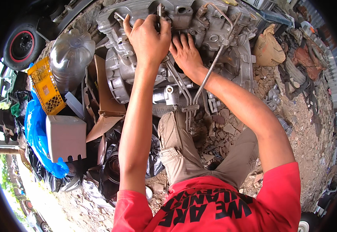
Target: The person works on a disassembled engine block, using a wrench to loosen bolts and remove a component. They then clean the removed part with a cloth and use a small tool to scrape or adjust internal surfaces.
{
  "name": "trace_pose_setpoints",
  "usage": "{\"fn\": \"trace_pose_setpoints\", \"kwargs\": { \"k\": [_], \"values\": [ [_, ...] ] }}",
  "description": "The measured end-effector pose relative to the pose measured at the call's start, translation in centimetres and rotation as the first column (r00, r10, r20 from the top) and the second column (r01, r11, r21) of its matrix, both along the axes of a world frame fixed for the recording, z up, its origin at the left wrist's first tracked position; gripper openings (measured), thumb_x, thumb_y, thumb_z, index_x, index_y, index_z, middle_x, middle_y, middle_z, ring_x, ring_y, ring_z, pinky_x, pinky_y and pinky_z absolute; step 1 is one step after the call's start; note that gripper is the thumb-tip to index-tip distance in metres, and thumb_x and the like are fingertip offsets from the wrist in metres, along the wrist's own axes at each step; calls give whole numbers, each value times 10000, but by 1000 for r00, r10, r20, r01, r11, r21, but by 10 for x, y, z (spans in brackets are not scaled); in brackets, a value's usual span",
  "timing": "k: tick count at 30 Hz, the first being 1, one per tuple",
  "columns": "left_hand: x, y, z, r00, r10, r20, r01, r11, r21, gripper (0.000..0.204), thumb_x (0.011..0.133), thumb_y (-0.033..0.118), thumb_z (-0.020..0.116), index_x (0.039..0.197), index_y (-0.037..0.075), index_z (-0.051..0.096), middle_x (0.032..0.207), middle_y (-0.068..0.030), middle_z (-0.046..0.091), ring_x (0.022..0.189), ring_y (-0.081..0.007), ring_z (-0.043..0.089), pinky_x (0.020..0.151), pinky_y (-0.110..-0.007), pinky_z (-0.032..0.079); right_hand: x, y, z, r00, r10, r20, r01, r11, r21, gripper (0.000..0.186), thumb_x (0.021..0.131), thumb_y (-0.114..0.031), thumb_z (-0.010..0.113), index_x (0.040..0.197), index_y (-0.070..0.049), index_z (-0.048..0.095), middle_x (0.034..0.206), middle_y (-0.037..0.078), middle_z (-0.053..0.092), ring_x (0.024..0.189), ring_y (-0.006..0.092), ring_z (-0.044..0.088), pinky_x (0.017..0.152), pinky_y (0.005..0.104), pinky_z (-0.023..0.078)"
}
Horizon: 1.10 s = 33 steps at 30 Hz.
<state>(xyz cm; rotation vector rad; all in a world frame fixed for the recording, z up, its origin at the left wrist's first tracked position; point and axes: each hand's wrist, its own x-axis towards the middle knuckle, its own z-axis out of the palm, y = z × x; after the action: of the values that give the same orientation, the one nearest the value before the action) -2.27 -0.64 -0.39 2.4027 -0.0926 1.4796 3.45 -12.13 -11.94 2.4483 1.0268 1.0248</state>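
Note:
A grey metal engine (218,27) fills the upper middle of the view. My left hand (147,38) is closed with thumb and index finger at a thin upright metal rod (160,8) near its top, seemingly gripping it; the little finger is raised. Just right of it, my right hand (188,58) lies with fingers spread and apart on the engine's middle, palm down. Several bent metal pipes (191,108) run down the engine's front, one passing by my right wrist. A cylindrical fitting (171,96) sits low on the engine.
Left are a clear plastic bottle (70,54), yellow crate (46,85), grey box (66,137), blue plastic (37,123), torn cardboard (102,123) and a red-rimmed wheel (21,48). A sack (269,50) and scrap lie right. Rubble (300,143) covers the ground around my legs.

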Motion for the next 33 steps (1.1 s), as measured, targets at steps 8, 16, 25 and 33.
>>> {"fn": "trace_pose_setpoints", "kwargs": {
  "k": [8, 16, 25, 33],
  "values": [
    [-3, -3, 10, 999, 33, 8, -33, 999, -5, 279, 862, 246, 639, 854, -29, 686, 785, -195, 670, 859, -373, 632, 1116, -517, 307, 6, -6, -1, 989, 146, 37, -150, 978, 144, 512, 897, -177, 572, 1385, -88, 445, 1373, 150, 504, 1297, 356, 464, 1150, 510, 304],
    [-4, 8, 3, 999, -39, -31, 42, 995, 86, 284, 876, 252, 603, 877, -17, 692, 780, -175, 688, 783, -357, 642, 1118, -509, 287, -25, -83, -36, 754, 633, -174, -367, 626, 688, 337, 890, -102, 674, 1220, -79, 610, 1340, 108, 550, 1166, 328, 593, 960, 435, 522],
    [-88, 8, -80, 877, -478, -48, 480, 877, 35, 441, 921, 93, 564, 1352, -1, 554, 1452, -208, 493, 1371, -325, 457, 1090, -410, 404, -140, -163, -139, 524, 733, -434, -69, 544, 836, 153, 886, -155, 758, 933, -21, 703, 769, 95, 684, 633, 176, 653, 552, 308, 508],
    [-150, 13, -216, 612, -584, -533, 276, 790, -548, 244, 931, 122, 642, 1141, 0, 669, 1036, -137, 712, 965, -236, 683, 862, -349, 532, -189, -130, -238, 69, 213, -975, -370, 913, 174, 264, 818, -265, 755, 940, -41, 686, 855, 179, 690, 824, 388, 683, 727, 474, 533]
  ]
}}
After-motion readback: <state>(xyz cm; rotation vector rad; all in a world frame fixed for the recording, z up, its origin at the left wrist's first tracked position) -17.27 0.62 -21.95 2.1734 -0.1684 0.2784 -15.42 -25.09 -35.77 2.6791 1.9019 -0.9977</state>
